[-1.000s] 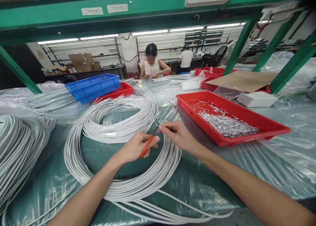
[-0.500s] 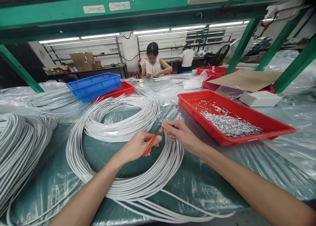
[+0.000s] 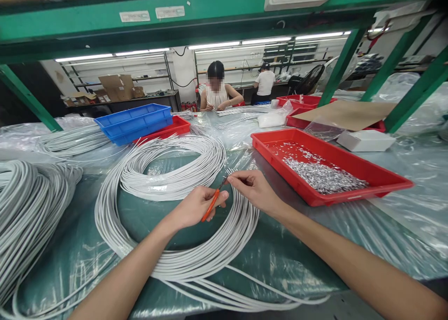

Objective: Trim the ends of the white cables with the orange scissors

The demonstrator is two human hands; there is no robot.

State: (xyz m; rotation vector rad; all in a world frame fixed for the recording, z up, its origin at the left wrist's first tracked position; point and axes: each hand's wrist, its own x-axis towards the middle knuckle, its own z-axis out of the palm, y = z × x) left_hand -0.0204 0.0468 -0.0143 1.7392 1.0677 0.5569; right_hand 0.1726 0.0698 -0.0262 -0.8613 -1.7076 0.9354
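My left hand [image 3: 194,208] is closed round an orange-handled cutter [image 3: 211,205] whose dark tip points up and right. My right hand [image 3: 254,188] pinches something small at that tip, just above a large loop of grey-white cable [image 3: 182,259] lying on the plastic-covered table. What the fingers pinch is too small to name; it may be a cable end. A second, tighter cable coil [image 3: 175,168] lies just behind the hands.
A red tray [image 3: 350,189] of small metal parts sits at right. Blue trays [image 3: 135,119] stacked on a red one stand behind, more cable bundles [image 3: 24,208] at left. A white box [image 3: 366,140] and cardboard lie at right rear. A person [image 3: 217,93] works at the far end.
Both hands stay together at the cutter tip with only slight shifts; the view has moved a little. Nothing was picked up or let go.
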